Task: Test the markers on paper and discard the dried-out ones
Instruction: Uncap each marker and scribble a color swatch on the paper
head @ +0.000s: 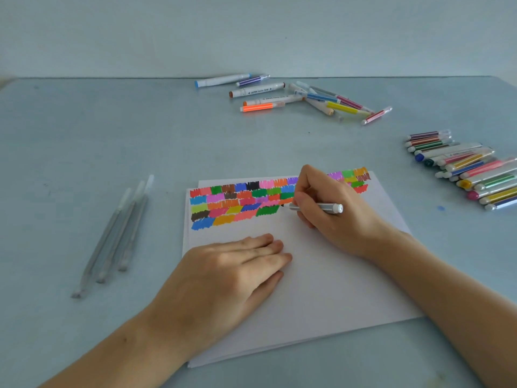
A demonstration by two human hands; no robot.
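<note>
A white sheet of paper lies on the blue table, its upper part filled with rows of colour swatches. My right hand grips a grey marker like a pen, its tip touching the paper just right of a green swatch. My left hand lies flat on the paper with straight fingers, holding the sheet down.
Three pale grey markers lie side by side left of the paper. A loose pile of markers sits at the far middle of the table. A tidy row of several markers lies at the right edge.
</note>
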